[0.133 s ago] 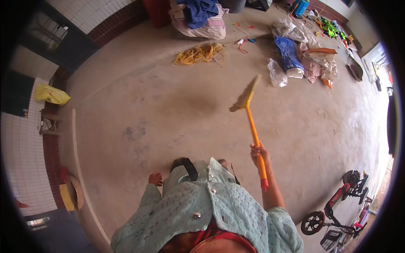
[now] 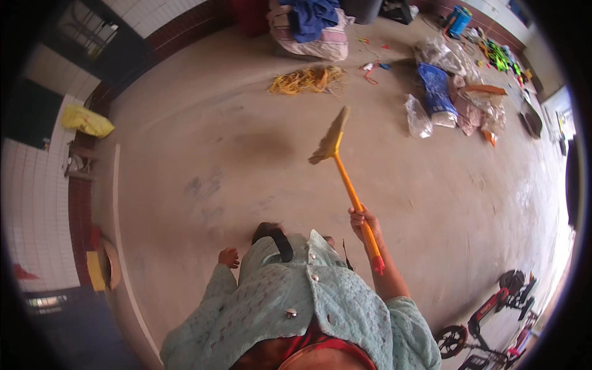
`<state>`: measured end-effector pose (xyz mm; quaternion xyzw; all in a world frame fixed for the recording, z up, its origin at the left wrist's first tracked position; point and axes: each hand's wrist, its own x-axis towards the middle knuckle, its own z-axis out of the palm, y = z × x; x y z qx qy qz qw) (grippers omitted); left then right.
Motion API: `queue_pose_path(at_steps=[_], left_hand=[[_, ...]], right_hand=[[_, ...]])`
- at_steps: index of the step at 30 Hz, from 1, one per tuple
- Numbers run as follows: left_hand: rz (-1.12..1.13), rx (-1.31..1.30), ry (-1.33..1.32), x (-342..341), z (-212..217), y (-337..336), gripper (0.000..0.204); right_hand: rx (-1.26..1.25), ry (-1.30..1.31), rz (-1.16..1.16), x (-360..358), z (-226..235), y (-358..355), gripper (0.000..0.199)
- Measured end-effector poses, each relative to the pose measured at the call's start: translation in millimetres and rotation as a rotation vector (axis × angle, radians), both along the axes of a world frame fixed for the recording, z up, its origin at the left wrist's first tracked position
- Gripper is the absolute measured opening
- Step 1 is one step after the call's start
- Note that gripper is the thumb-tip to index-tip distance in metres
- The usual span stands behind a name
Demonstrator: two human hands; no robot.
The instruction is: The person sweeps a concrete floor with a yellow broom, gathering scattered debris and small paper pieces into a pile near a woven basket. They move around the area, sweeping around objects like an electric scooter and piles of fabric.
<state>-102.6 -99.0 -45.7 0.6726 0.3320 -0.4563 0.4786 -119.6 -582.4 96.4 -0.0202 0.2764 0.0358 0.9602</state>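
Note:
A broom with an orange handle [image 2: 349, 180] and a brownish, fan-shaped head [image 2: 333, 137] is in my right hand [image 2: 365, 223]. My fingers wrap round the handle, near its red-tipped end. The head is at the far end, over the concrete floor [image 2: 246, 191]. At my left side hangs my left hand [image 2: 229, 258], fingers curled in, with nothing visible in it. It is next to my light green jacket and touches no other thing.
Beyond the broom lie tangled yellow strands [image 2: 302, 81] and a stuffed sack [image 2: 308, 40]. Plastic bags and a blue bag [image 2: 436, 89] are heaped at far right. A small bike [image 2: 481, 324] stands at near right; a yellow bag [image 2: 87, 121] is by the left wall.
My right hand has swung the broom to the left, and its head now shows broader. My left hand stays beside my body. The whole view has shifted slightly.

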Motion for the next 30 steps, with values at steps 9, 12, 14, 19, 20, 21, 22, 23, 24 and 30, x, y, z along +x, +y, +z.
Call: queue_pose_path(at_steps=[9, 12, 14, 19, 20, 21, 22, 23, 24, 30], left_hand=[[-0.007, 0.150, -0.050, 107, 16, 55, 0.034], [-0.030, 0.119, -0.024, 147, -13, 31, 0.034], [-0.030, 0.083, 0.039, 180, -28, 15, 0.034], [-0.070, -0.023, -0.062, 246, -34, -38, 0.032], [-0.107, -0.036, -0.060, 260, -39, -44, 0.031], [-0.142, -0.044, -0.062, 275, -41, -48, 0.031], [-0.165, -0.029, -0.087, 291, -39, -51, 0.030], [-0.185, -0.011, -0.113, 304, -37, -53, 0.030], [-0.201, 0.009, -0.134, 314, -36, -55, 0.029], [-0.169, 0.067, -0.180, 347, -23, -79, 0.022]], right_hand=[[0.324, -0.137, 0.272, 178, -106, 120, 0.018], [0.240, -0.016, 0.361, 206, -108, 108, 0.021], [0.302, 0.044, 0.313, 209, -114, 88, 0.020], [0.311, 0.171, 0.099, 186, -83, 17, 0.016], [0.275, 0.190, 0.033, 177, -79, 5, 0.016], [0.244, 0.205, -0.030, 169, -76, -4, 0.016], [0.222, 0.196, -0.075, 160, -73, -12, 0.016], [0.203, 0.187, -0.115, 152, -71, -20, 0.016], [0.187, 0.182, -0.153, 152, -66, -23, 0.016], [0.013, 0.166, -0.328, 176, -12, -57, 0.017]])
